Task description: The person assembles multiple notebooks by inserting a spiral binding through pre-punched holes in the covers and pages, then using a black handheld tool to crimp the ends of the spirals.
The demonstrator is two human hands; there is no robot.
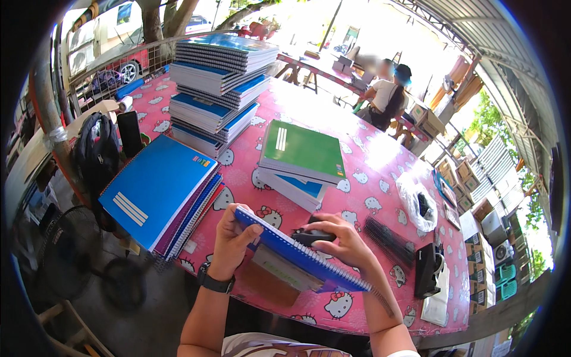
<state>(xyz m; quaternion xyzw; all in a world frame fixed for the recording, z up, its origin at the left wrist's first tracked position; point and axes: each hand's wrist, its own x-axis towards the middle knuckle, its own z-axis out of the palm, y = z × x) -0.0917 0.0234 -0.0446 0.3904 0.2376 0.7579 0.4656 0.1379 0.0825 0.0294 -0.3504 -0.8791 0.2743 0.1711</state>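
Observation:
My left hand [231,243], with a dark watch at its wrist, is closed on the left end of a blue spiral notebook [270,233], tilted with its bound edge up. A dark coil [381,298] runs past the notebook's right end along my right forearm. Behind the bound edge my right hand [340,238] is closed around a black hand tool [313,235]; its kind is not clear. Beneath the notebook lie a pale piece with green markings [279,269] and a brown board [267,286].
A tall stack of spiral notebooks [196,104] stands back left, near a blue-covered pile [163,184]. Green-covered books [303,149] lie ahead. Black coils [388,241], a tape dispenser [426,271] and a plastic bag [415,202] are at right. People sit at a far table.

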